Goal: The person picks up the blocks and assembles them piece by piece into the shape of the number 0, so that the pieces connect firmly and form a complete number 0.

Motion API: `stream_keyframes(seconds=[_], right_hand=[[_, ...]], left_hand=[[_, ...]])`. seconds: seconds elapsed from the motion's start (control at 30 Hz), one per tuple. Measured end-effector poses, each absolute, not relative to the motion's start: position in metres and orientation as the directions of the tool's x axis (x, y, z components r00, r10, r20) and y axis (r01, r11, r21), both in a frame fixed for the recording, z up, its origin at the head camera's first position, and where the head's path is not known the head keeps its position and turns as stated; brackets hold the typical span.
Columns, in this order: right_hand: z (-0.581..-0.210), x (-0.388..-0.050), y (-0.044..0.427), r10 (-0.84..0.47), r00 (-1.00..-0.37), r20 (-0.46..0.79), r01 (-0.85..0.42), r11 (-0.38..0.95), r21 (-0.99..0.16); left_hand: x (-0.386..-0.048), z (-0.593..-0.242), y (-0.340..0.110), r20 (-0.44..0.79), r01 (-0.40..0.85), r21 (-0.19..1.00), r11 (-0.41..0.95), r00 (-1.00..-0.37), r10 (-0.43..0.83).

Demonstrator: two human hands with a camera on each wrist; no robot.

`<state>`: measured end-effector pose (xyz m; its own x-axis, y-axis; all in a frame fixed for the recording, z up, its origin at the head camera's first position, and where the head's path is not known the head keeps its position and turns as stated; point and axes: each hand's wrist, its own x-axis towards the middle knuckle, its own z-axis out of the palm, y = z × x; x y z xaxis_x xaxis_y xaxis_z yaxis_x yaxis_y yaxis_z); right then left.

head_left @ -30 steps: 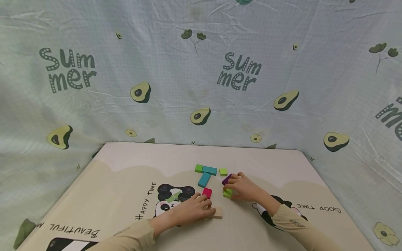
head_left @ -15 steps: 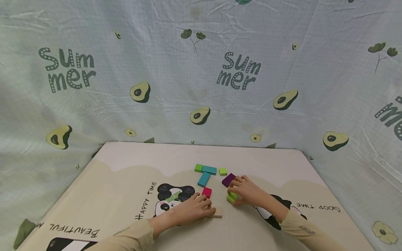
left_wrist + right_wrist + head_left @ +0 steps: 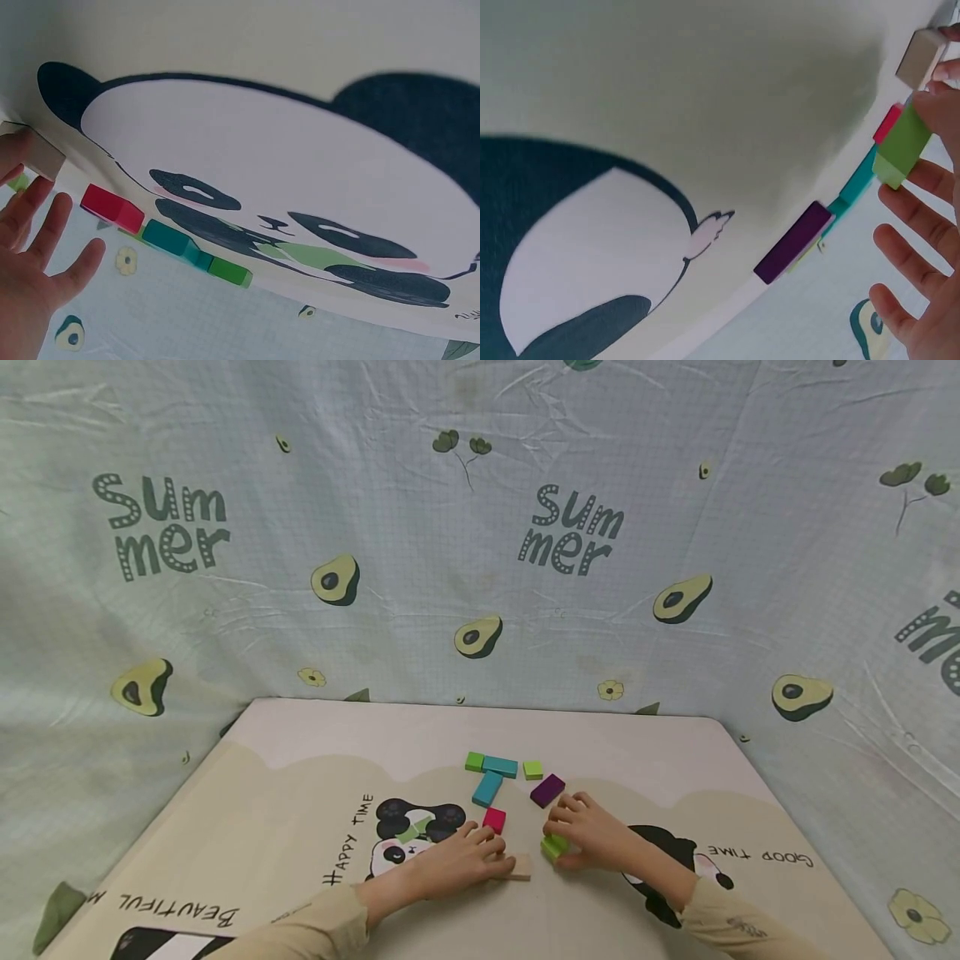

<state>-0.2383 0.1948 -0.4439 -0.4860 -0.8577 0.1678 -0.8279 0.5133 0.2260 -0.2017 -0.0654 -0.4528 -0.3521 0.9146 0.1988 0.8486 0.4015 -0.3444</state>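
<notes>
My left hand [image 3: 467, 860] pinches a plain wooden block [image 3: 519, 867] on the table between thumb and fingertips; in the left wrist view the wooden block [image 3: 43, 155] shows at the left edge. To its right, my right hand [image 3: 592, 837] pinches a light green block [image 3: 553, 847] with thumb and index finger. In the right wrist view the green block [image 3: 904, 142] is gripped at its ends, the other fingers spread apart. A red block [image 3: 494, 820] lies just beyond my left fingertips. A purple block [image 3: 548, 790] lies past my right hand.
Farther back lie two teal blocks [image 3: 487, 788], touching each other, with a green block [image 3: 474, 762] at their left end. A yellow-green block [image 3: 532, 770] sits to their right. A printed curtain [image 3: 405, 527] hangs behind the table [image 3: 315, 727].
My right hand has drawn the light green block toward me and slightly right, away from the purple block, which is now fully uncovered. The left hand has stayed put on the wooden block.
</notes>
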Motion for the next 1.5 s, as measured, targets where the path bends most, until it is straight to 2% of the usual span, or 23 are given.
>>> stream_keyframes(seconds=[0.13,0.37,0.67,0.93,1.5], right_hand=[[-0.447,-0.235,0.193,-0.867,-0.465,0.181,-0.833,0.498,0.243],[-0.449,-0.23,0.187,-0.869,-0.484,0.105,-0.84,0.495,0.221],[-0.447,-0.228,0.181,-0.873,-0.479,0.096,-0.838,0.487,0.247],[-0.448,-0.227,0.177,-0.862,-0.504,0.049,-0.828,0.499,0.255],[-0.449,-0.227,0.176,-0.855,-0.518,0.014,-0.828,0.506,0.241]], left_hand=[[-0.202,-0.453,-0.065,0.21,0.843,-0.36,0.4,-0.345,0.915],[-0.202,-0.45,-0.062,0.209,0.839,-0.372,0.397,-0.34,0.917],[-0.203,-0.449,-0.061,0.183,0.839,-0.38,0.389,-0.344,0.921],[-0.205,-0.448,-0.062,0.178,0.84,-0.394,0.373,-0.328,0.928],[-0.205,-0.448,-0.062,0.154,0.85,-0.357,0.387,-0.355,0.922]])
